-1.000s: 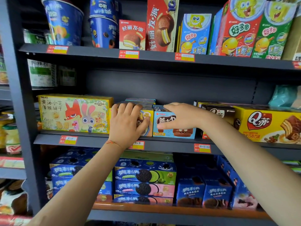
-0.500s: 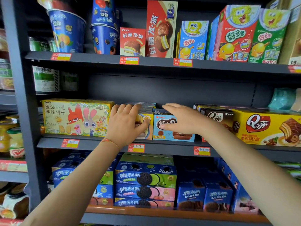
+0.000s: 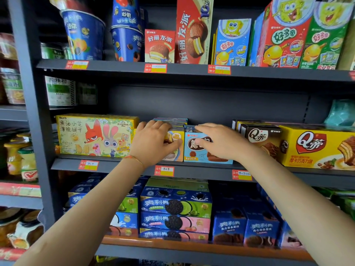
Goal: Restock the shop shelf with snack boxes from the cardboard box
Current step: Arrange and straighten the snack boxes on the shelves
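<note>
On the middle shelf (image 3: 192, 168) stand two small snack boxes side by side. My left hand (image 3: 153, 143) grips the yellow box (image 3: 177, 148), fingers over its top and thumb across its front. My right hand (image 3: 221, 141) lies flat on the light-blue box (image 3: 199, 150), fingers straight along its top and front. Behind them more small boxes (image 3: 171, 120) are lined up. The cardboard box is not in view.
A wide yellow cartoon biscuit box (image 3: 94, 135) stands left of my hands, brown and yellow cake boxes (image 3: 315, 146) right. Cups and tall boxes (image 3: 194, 31) fill the shelf above, blue cookie boxes (image 3: 175, 208) the shelf below. A dark upright post (image 3: 32, 112) bounds the left.
Both hands stay on the same two boxes. My right hand's fingers have slid a little further left across the light-blue box. The view has tilted slightly upward.
</note>
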